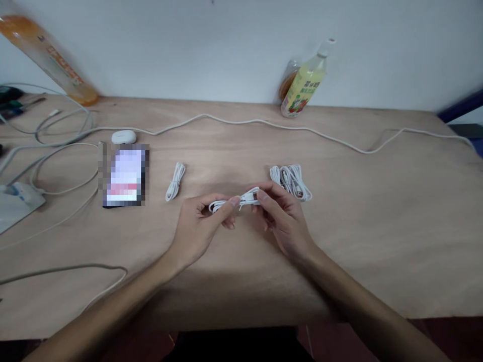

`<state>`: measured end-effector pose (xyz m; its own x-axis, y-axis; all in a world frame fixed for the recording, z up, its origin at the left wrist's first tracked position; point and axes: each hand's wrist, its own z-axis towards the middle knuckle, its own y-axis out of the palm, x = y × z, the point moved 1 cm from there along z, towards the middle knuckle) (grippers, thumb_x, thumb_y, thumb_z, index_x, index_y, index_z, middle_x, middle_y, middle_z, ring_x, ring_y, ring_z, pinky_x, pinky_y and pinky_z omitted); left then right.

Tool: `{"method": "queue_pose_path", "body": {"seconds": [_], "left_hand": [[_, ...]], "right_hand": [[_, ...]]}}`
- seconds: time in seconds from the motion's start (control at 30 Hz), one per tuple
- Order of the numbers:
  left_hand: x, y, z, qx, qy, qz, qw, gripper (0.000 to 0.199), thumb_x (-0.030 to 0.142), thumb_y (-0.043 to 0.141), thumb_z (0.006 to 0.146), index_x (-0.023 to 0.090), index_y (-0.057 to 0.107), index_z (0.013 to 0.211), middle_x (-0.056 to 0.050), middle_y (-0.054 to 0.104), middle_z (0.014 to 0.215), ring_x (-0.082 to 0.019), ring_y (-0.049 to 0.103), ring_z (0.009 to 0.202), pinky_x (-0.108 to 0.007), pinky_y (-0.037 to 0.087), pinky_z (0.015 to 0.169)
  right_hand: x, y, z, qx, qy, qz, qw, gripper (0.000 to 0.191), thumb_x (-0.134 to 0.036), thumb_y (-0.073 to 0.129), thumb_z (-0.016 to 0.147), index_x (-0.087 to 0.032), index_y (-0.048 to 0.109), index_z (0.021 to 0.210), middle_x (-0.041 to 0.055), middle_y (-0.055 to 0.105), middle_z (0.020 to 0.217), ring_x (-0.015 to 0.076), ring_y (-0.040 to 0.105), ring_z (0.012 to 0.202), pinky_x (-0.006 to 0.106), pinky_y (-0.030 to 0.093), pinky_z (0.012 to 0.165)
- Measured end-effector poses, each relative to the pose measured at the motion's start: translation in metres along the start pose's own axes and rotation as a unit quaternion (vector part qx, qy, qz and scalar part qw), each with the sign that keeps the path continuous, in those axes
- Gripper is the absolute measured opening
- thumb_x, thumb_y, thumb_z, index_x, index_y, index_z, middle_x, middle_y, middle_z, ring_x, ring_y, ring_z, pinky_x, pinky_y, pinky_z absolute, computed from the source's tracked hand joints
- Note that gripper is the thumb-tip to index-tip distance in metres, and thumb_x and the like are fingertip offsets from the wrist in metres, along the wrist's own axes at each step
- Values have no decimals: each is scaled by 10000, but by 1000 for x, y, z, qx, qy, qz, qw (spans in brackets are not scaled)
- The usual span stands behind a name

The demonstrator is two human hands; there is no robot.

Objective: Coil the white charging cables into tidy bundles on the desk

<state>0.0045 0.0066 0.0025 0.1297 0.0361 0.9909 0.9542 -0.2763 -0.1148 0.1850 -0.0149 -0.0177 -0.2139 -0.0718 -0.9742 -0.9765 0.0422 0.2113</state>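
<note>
Your left hand (202, 221) and right hand (281, 213) meet above the wooden table (241, 281), pinching a bundled white cable (247, 197) between them, one at each end, thumbs on top. Just beyond, to your left, one coiled white cable (175, 182) lies flat; beside your right hand sits a group of white cable bundles (290, 182). Farther left are a phone (126, 176), its screen blurred, and a white case (124, 137). A long white cord (258, 121) snakes across behind, before a yellow-labelled bottle (305, 85) near the wall.
</note>
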Motion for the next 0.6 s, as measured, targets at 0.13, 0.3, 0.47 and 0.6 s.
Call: {"method": "queue_pose_path", "body": {"seconds": [0.13, 0.3, 0.47, 0.6], "left_hand": [[-5, 1, -1, -13, -12, -59, 998, 236, 402, 763, 984, 227, 866, 863, -5, 793, 699, -155, 717, 613, -260, 608, 640], [-8, -1, 0, -46, -30, -89, 995, 299, 399, 716, 1041, 232, 885, 859, -21, 824, 736, -167, 764, 715, -270, 630, 763], [-11, 0, 0, -127, -170, -234, 949, 177, 382, 845, 958, 237, 914, 884, -56, 879, 885, -183, 814, 790, -288, 665, 802], [-11, 1, -1, -178, -199, -274, 924, 126, 329, 921, 898, 242, 925, 990, -55, 892, 1003, -165, 825, 849, -257, 659, 828]], "right_hand": [[0, -2, 0, 24, 8, 18, 1000, 272, -515, 853, 890, -262, 796, 969, -47, 623, 686, 96, 454, 512, 225, 311, 415], [-5, -8, 5, 76, -3, 45, 996, 259, -487, 886, 853, -262, 823, 966, -65, 550, 638, 84, 390, 491, 235, 275, 420], [-8, -11, 7, 84, 7, 59, 995, 351, -573, 903, 841, -262, 860, 997, -63, 523, 651, 71, 325, 481, 262, 210, 429], [-8, -10, 5, 51, 15, 65, 996, 372, -578, 910, 840, -272, 878, 1050, -68, 532, 663, 61, 288, 481, 272, 176, 453]]}}
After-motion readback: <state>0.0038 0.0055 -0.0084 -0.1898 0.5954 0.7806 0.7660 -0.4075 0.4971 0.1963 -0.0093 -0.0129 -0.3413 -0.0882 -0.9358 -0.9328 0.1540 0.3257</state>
